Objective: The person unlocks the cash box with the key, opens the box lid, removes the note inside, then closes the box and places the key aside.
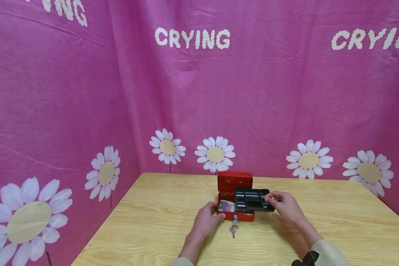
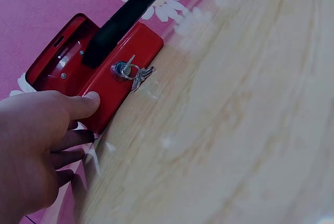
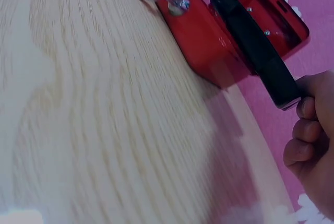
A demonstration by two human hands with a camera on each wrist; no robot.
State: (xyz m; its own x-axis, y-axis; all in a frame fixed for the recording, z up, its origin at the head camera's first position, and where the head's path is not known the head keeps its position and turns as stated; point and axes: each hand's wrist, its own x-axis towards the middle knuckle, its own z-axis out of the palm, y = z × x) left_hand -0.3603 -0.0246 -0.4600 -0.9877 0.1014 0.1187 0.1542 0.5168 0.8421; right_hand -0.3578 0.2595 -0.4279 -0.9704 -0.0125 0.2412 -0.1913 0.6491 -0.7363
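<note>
A red cash box point(image 1: 247, 217) stands on the table with its lid point(image 1: 235, 182) raised. My left hand point(image 1: 204, 221) holds the box at its left front corner, thumb on the front wall and fingers along the side. Between thumb and curled fingers, my right hand point(image 3: 318, 130) pinches the right end of a black compartment tray point(image 1: 254, 204). The tray is tilted above the box's right part and juts past its right wall; its compartments look empty. Colourful paper, perhaps banknotes point(image 1: 227, 206), lies inside the box at left. Keys on a ring point(image 2: 140, 75) hang from the front lock.
The box sits on a light wood-grain table point(image 1: 159, 214). Behind and to the left hangs a pink cloth point(image 1: 252, 103) with white daisies and lettering, close to the table's back edge. A black band point(image 1: 307, 258) is on the right wrist.
</note>
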